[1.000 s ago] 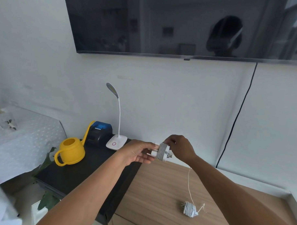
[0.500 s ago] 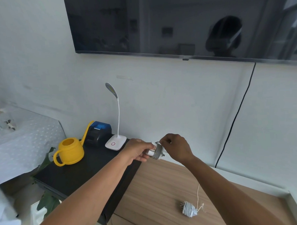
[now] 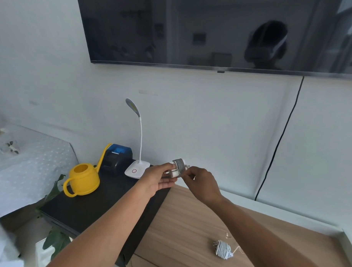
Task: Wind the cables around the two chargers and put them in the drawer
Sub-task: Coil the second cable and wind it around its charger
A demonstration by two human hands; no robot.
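Midway above the table's wooden part [image 3: 186, 223], a white charger [image 3: 173, 174] is held up in the air, its grey cable [image 3: 178, 166] wound in tight, even turns round its middle so that only the white ends show. No printing on it can be read. The left hand [image 3: 159, 181] grips the charger from the left, thumb on top and fingers beneath. The right hand [image 3: 201, 182] has its fingertips curled in at the charger's right side, pinching the cable there. A second charger [image 3: 222, 249], also wrapped in pale coils with a short tail poking out, lies on the wood near the front, well apart from both hands. On the black top [image 3: 84, 208] stand a yellow watering can [image 3: 83, 181], a blue-and-black device [image 3: 117, 157] and a white lamp [image 3: 137, 169] whose base bears a small red ring
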